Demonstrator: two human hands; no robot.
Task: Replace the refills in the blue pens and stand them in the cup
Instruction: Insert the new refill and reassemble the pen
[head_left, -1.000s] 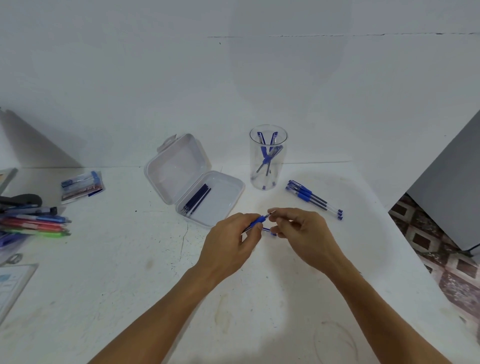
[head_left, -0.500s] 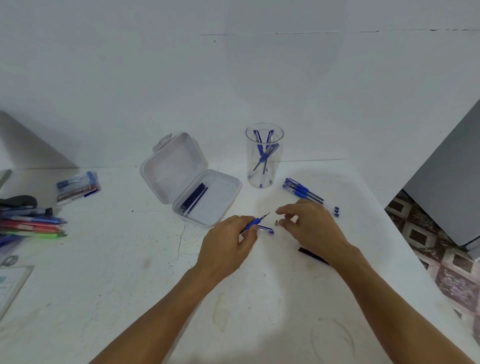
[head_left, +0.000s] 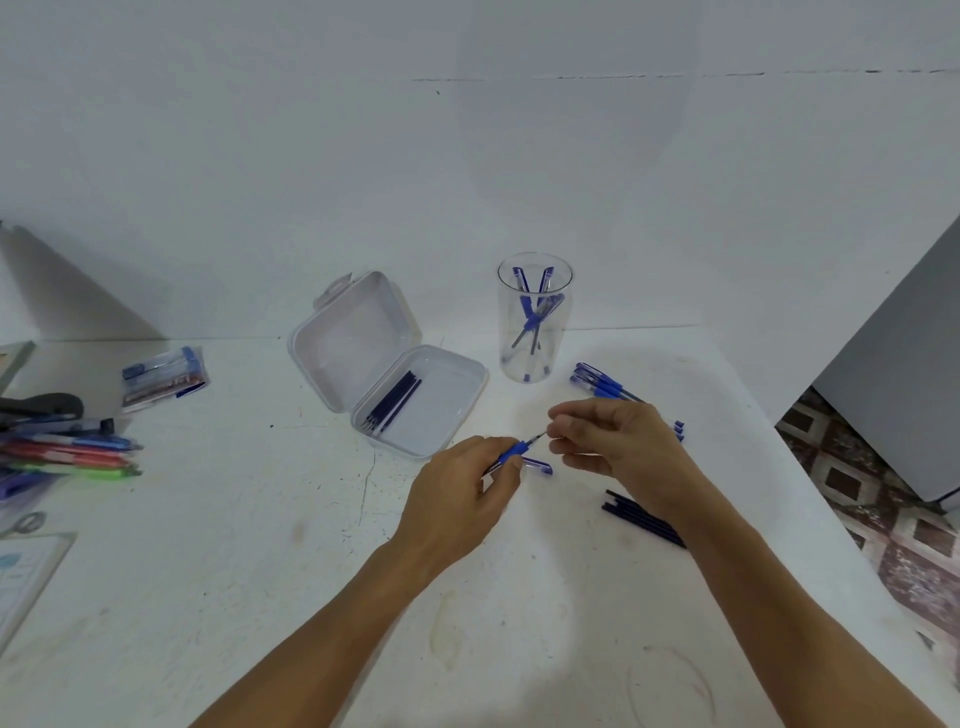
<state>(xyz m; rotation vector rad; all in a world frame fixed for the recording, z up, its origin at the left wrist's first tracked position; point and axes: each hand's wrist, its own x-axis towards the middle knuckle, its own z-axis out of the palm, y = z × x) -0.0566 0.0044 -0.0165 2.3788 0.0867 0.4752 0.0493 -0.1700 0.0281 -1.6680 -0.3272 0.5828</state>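
The blue pen (head_left: 513, 450) is hovering just above the scuffed white table (head_left: 260, 597), in front of the clear cup (head_left: 505, 332) that is standing near the white wall (head_left: 467, 156). The left hand (head_left: 460, 496) is gripping its barrel with curled fingers, while the right hand (head_left: 621, 441) is pinching its tip.

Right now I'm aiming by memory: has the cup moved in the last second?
No. The cup still stands between the open box and the loose pens.
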